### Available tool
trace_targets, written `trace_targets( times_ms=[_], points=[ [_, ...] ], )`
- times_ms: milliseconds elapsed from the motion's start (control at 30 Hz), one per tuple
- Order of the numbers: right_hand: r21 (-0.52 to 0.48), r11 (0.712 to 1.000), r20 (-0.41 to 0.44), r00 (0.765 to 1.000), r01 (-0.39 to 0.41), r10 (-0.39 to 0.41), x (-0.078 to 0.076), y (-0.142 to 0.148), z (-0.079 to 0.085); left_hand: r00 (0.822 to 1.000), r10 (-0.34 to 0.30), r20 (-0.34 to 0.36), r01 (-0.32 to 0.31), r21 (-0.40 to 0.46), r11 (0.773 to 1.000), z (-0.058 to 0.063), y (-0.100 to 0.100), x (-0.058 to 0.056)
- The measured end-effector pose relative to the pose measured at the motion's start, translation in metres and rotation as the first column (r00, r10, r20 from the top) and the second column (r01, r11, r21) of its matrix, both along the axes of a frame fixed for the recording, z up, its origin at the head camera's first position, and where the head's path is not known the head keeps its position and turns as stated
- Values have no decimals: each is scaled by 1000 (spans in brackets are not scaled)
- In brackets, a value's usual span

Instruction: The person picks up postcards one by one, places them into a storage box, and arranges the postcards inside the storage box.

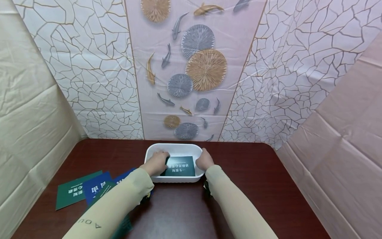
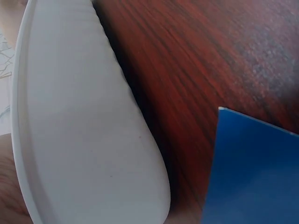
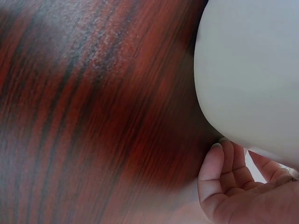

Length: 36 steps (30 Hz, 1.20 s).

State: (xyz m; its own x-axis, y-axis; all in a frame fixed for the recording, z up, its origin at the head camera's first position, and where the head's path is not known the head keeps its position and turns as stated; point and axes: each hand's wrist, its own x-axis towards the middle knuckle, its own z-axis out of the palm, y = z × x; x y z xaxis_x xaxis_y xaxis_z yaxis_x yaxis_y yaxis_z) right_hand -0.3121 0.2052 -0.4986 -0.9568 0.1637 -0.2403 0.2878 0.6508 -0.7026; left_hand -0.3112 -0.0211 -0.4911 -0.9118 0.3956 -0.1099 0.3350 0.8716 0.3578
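A white plastic tray (image 1: 176, 179) stands at the far middle of the table, with a dark green card (image 1: 180, 166) printed in white characters inside it. My left hand (image 1: 156, 162) reaches over the tray's left side and holds the card by its left edge; in the left wrist view the tray's wall (image 2: 88, 116) hides most of that hand. With my right hand (image 1: 204, 160) I grip the tray's right end. In the right wrist view its fingers (image 3: 212, 170) curl against the outside of the tray, low near the table.
To the left on the dark red wooden table (image 1: 238, 186) lie several overlapping cards, among them a green card (image 1: 70, 191) and a blue card (image 1: 96, 186). My left forearm partly covers them. A patterned cloth (image 1: 185, 109) hangs behind the table's far edge.
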Motion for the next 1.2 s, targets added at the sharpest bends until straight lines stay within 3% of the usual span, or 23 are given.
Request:
trace_targets(
  times_ms=[900, 1200],
  points=[
    [13, 1000, 14, 1000, 3, -3, 0, -1, 0, 996, -35, 83, 41, -82, 996, 4, 3, 10],
    [19, 1000, 20, 1000, 0, 0, -1, 0, 1, 996, -21, 88, 27, -63, 998, 5, 3, 10]
  ],
)
